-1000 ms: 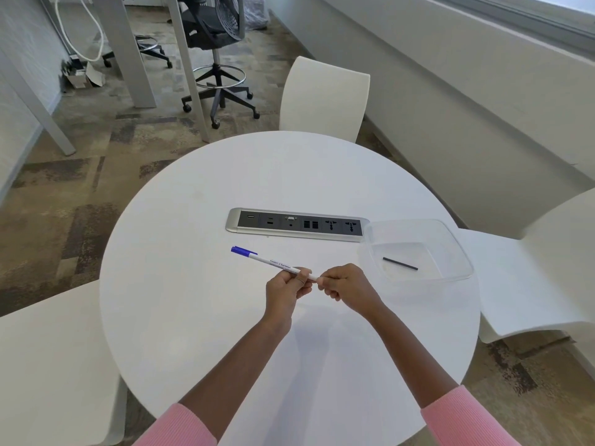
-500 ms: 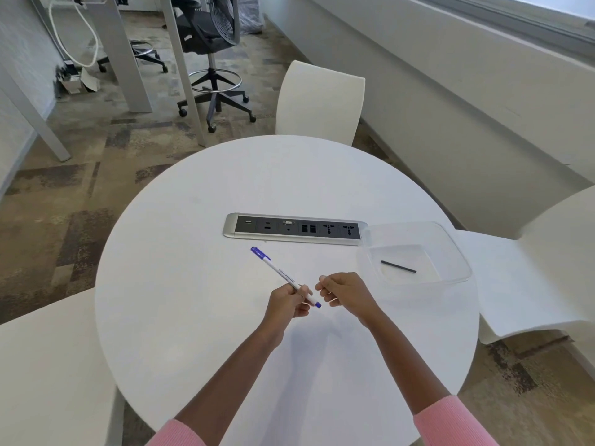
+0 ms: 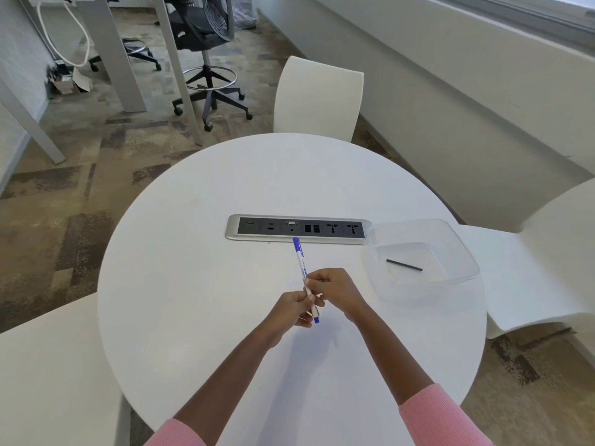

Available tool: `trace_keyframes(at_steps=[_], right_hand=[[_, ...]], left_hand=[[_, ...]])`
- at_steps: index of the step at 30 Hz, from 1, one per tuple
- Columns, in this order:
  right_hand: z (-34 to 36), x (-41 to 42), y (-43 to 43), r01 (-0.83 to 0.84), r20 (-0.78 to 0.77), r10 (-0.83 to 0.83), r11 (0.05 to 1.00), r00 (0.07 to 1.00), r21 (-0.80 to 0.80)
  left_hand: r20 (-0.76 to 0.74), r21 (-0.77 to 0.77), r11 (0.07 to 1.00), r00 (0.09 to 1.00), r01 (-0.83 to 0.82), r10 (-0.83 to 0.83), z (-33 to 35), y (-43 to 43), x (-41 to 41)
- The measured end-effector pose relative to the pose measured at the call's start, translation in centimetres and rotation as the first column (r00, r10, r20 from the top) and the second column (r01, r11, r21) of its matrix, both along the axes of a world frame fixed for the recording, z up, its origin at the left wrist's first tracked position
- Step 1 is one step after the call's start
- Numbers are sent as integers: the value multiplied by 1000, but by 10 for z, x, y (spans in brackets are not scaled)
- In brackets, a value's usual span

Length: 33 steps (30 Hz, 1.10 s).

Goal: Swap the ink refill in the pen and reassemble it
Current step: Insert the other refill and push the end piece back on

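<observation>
Both hands are holding the thin white plastic pen with blue ends (image 3: 302, 265) over the near middle of the round white table (image 3: 193, 284). The left hand (image 3: 291, 309) is pinching its near part and the right hand (image 3: 333, 289) is curling round its middle, so fingers are hiding that bit. Dark print is running along the pen, too small to read. A thin black refill stick (image 3: 404, 265) is lying in the clear plastic tub (image 3: 463, 252) on the right, just beside the silver socket strip (image 3: 231, 229).
</observation>
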State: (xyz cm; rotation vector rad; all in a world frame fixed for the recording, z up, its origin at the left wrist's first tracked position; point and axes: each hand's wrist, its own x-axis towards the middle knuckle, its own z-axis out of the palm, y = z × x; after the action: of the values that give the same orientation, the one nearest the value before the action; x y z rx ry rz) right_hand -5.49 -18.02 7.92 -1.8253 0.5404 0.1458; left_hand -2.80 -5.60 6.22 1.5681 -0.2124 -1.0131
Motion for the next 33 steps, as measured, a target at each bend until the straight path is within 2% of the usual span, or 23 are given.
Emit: trace_keyframes(at_steps=[4, 7, 9, 12, 15, 19, 25, 33], right_hand=[[-3, 5, 5, 37, 2, -37, 999, 999, 36], [-7, 10, 6, 101, -13, -100, 995, 995, 22], [-9, 12, 6, 154, -17, -153, 988, 988, 34], [-9, 15, 5, 213, -7, -214, 970, 977, 120], [-6, 15, 5, 204, -5, -207, 957, 978, 207], [-3, 16, 6, 205, -38, -203, 937, 978, 281], [2, 14, 5, 152, -65, -139, 933, 988, 327], [9, 15, 2, 139, -78, -119, 926, 990, 352]], left_hand=[[7, 3, 1000, 1000, -12, 12, -4, 5, 4], [54, 4, 996, 995, -87, 86, -8, 7, 6], [97, -54, 991, 987, -123, 128, -10, 9, 7], [227, -127, 992, 973, -6, 35, -13, 17, 12], [396, -68, 988, 913, 137, -99, -13, 22, 18], [535, -18, 984, 833, 178, -141, -10, 23, 23], [759, 129, 964, 602, 233, -247, -7, 25, 23], [805, 88, 961, 549, 262, -223, -3, 21, 21]])
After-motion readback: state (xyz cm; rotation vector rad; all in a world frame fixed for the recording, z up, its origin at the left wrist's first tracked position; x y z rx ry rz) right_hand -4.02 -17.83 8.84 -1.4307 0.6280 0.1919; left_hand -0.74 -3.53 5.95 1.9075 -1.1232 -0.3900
